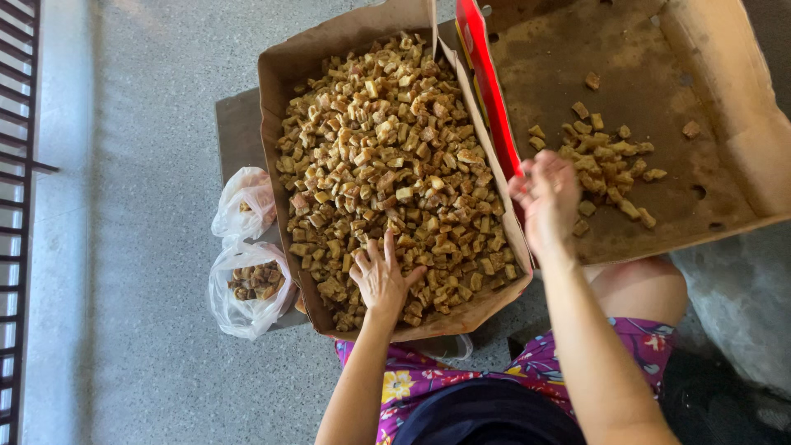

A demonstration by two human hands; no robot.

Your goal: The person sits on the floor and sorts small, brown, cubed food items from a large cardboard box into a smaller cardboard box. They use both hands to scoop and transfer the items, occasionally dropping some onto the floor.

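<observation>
A cardboard box (276, 124) holds a deep heap of small golden-brown fried cubes (383, 156). My left hand (381, 276) rests flat on the cubes near the box's front edge, fingers spread. To the right lies a second, nearly bare cardboard box (709, 99) with a small pile of the same cubes (606, 161). My right hand (545, 198) hovers over that box's left edge beside a red flap (488, 86), fingers curled. Whether it holds any cubes is hidden.
Two clear plastic bags (247, 284) with some cubes sit left of the full box, on a low grey stand (237, 132). The floor is speckled grey. A dark metal railing (18, 206) runs along the left edge. My knee (643, 288) shows below the right box.
</observation>
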